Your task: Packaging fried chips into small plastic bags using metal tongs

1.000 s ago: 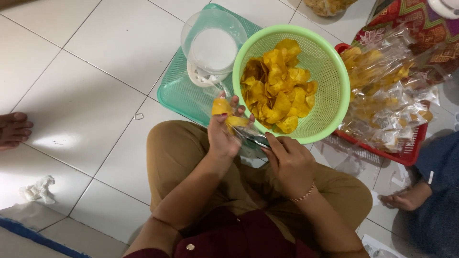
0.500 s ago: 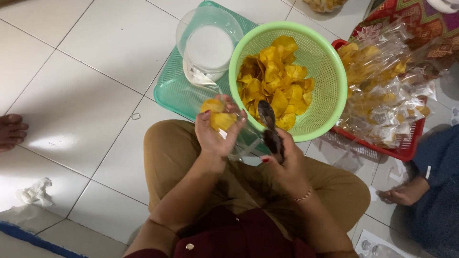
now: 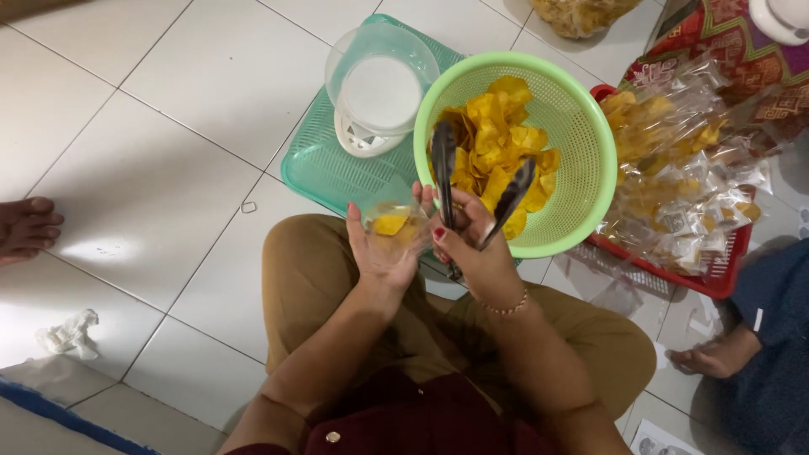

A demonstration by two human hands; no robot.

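While the left hand (image 3: 383, 244) cups a small clear plastic bag (image 3: 394, 221) with a few yellow chips in the bottom, fingers curled round it and palm up, the right hand (image 3: 472, 253) grips a pair of dark metal tongs (image 3: 472, 181) at the hinge end. Tong arms are spread apart, tips empty, pointing up and away over the near rim of the green basket.

Bag sits above the person's knee, just beside the right hand; thumb of the right hand nearly touches the bag's edge. A beaded bracelet (image 3: 506, 307) is on the right wrist.

Green mesh basket (image 3: 581, 126) is directly ahead of both hands, holding a pile of yellow chips (image 3: 497, 139). Tong tips overlap that pile in the view; cannot tell if they touch it.

Left of the basket: a teal perforated tray (image 3: 324, 164) on the tiled floor (image 3: 152, 143), with a small white kitchen scale (image 3: 379, 93) on it, a clear cup-like container standing on the scale.

Right of the basket: a red tray (image 3: 716, 278) stacked with sealed clear packets of chips (image 3: 683, 168).

Person sits cross-legged, tan trousers, dark red top. Another person's bare foot (image 3: 29, 227) shows at the left edge, a second one (image 3: 716, 358) lower right. Crumpled white tissue (image 3: 67, 333) lies on the floor lower left.
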